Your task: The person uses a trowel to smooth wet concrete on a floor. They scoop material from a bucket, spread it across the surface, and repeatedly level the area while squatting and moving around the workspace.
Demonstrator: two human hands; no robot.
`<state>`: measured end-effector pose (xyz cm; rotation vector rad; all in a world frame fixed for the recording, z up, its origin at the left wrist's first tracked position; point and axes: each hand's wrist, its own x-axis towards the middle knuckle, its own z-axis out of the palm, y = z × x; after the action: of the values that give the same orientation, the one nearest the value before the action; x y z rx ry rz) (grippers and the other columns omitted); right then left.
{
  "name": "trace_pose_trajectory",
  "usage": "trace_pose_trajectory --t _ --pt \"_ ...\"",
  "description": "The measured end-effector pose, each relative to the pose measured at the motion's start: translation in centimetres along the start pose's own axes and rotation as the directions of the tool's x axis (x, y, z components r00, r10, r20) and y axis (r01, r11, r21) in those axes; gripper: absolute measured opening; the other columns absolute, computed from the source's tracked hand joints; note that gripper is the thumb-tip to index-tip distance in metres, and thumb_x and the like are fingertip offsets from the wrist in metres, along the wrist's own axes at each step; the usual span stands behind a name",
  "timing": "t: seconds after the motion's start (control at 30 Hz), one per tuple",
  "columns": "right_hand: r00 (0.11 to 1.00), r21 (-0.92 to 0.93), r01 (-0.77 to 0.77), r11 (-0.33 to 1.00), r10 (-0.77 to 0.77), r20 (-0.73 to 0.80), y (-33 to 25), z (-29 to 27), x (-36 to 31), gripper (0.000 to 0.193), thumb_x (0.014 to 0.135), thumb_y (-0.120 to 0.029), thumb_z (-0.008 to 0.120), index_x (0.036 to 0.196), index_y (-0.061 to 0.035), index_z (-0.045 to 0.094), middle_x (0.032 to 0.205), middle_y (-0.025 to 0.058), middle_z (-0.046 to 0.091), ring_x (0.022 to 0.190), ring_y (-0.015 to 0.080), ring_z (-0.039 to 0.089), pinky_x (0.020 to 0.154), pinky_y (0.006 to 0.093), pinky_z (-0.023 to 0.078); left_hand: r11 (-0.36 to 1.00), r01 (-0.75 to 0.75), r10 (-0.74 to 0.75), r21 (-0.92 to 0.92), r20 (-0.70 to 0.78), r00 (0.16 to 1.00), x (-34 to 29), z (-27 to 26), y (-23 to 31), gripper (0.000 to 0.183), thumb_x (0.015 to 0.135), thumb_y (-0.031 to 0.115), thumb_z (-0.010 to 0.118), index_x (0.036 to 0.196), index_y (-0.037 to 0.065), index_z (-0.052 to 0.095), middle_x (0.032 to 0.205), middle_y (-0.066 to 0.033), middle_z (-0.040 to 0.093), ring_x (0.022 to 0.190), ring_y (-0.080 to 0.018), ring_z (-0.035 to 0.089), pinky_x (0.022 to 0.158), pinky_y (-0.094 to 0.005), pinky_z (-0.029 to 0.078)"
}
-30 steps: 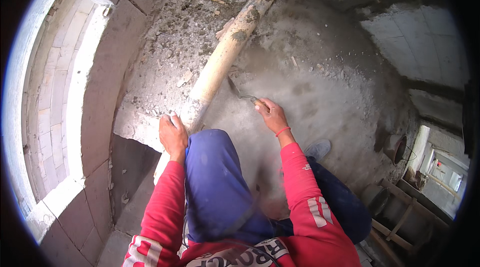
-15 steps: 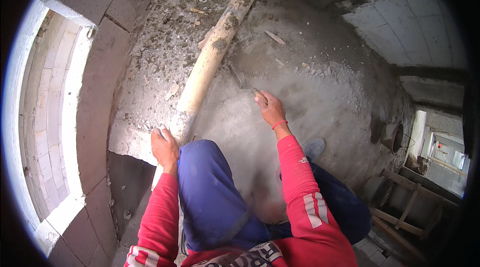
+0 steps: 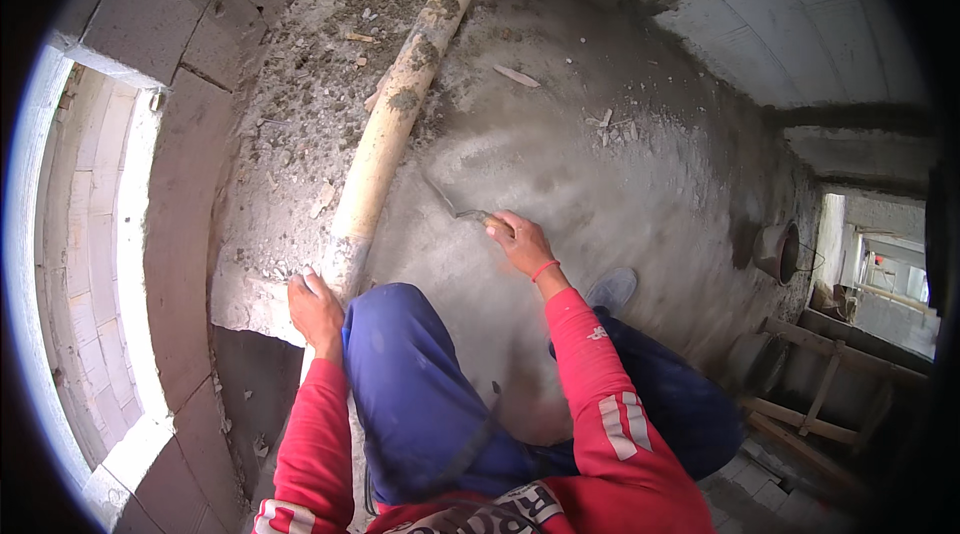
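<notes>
There are two bare hands, one left hand [image 3: 316, 312] and one right hand [image 3: 522, 244]. There is one small metal trowel [image 3: 495, 224] with a brown wooden handle. There is one long, round, pale wooden pole [image 3: 381, 149]. I count one thin red wristband [image 3: 545, 269], two red sleeves [image 3: 592, 364], one grey shoe [image 3: 612, 291] and one round, dark bucket [image 3: 771, 252].

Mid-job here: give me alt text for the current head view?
A person's right hand holds a trowel by its brown handle over a dusty gray floor; whether the tip touches is unclear. The left hand is beside a long pale pole with dark patches, next to a bent leg in blue trousers.
</notes>
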<state>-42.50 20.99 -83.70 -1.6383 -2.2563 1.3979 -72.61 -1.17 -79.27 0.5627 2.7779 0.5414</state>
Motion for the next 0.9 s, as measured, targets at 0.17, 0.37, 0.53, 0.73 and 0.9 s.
trace_pose_trajectory --t 0.17,0.37,0.53,0.73,0.9 --pt "0.787 -0.086 -0.309 0.947 0.204 -0.583 10.9 -11.4 -1.1 0.036 0.096 -0.037 0.064 0.120 -0.0094 0.066 0.107 0.0195 0.072 0.099 0.0385 0.069 0.083 0.0461 0.053 0.998 -0.062 0.063 0.030 -0.040 0.997 0.0 1.4 -1.0 0.048 0.106 0.035 0.041 0.100 -0.008 0.062 0.106 -0.0305 0.063 0.101 -0.0473 0.058 0.088 -0.0530 0.043" --pt "0.967 0.108 -0.082 0.991 0.105 -0.232 1.3 -6.8 -2.3 0.039 0.094 -0.039 0.063 0.120 -0.0095 0.064 0.103 0.0203 0.072 0.097 0.0384 0.068 0.083 0.0450 0.052 0.998 -0.041 0.041 0.052 0.001 0.999 -0.1 -0.4 -0.4 0.048 0.106 0.036 0.041 0.101 -0.007 0.062 0.103 -0.0303 0.064 0.099 -0.0476 0.060 0.088 -0.0532 0.043" --pt "0.992 0.034 0.045 0.998 -0.041 -0.116 2.2 -1.7 0.4 0.044 0.094 -0.041 0.063 0.121 -0.0075 0.065 0.103 0.0196 0.071 0.100 0.0363 0.066 0.087 0.0429 0.052 0.999 -0.035 0.035 -0.012 -0.009 0.999 -0.8 0.2 1.0 0.049 0.106 0.037 0.040 0.102 -0.006 0.062 0.103 -0.0302 0.064 0.097 -0.0480 0.060 0.087 -0.0526 0.044" --pt "0.778 -0.198 -0.320 0.927 0.138 -0.612 8.2 -14.5 1.0 0.035 0.098 -0.036 0.061 0.117 -0.0071 0.065 0.102 0.0197 0.072 0.095 0.0405 0.069 0.079 0.0491 0.053 0.999 -0.045 0.046 0.011 -0.047 0.998 0.1 0.8 -0.2 0.049 0.107 0.037 0.040 0.106 -0.006 0.063 0.106 -0.0301 0.065 0.099 -0.0476 0.061 0.089 -0.0518 0.045" --pt "0.955 0.177 -0.160 0.971 0.198 -0.219 1.7 -7.3 -1.4 0.035 0.097 -0.033 0.063 0.117 -0.0041 0.064 0.078 0.0099 0.065 0.069 0.0215 0.062 0.066 0.0367 0.051 0.998 0.044 -0.045 0.034 0.014 0.999 -0.3 -0.6 0.1 0.044 0.105 0.034 0.043 0.101 -0.005 0.063 0.101 -0.0277 0.065 0.098 -0.0460 0.062 0.087 -0.0520 0.046"
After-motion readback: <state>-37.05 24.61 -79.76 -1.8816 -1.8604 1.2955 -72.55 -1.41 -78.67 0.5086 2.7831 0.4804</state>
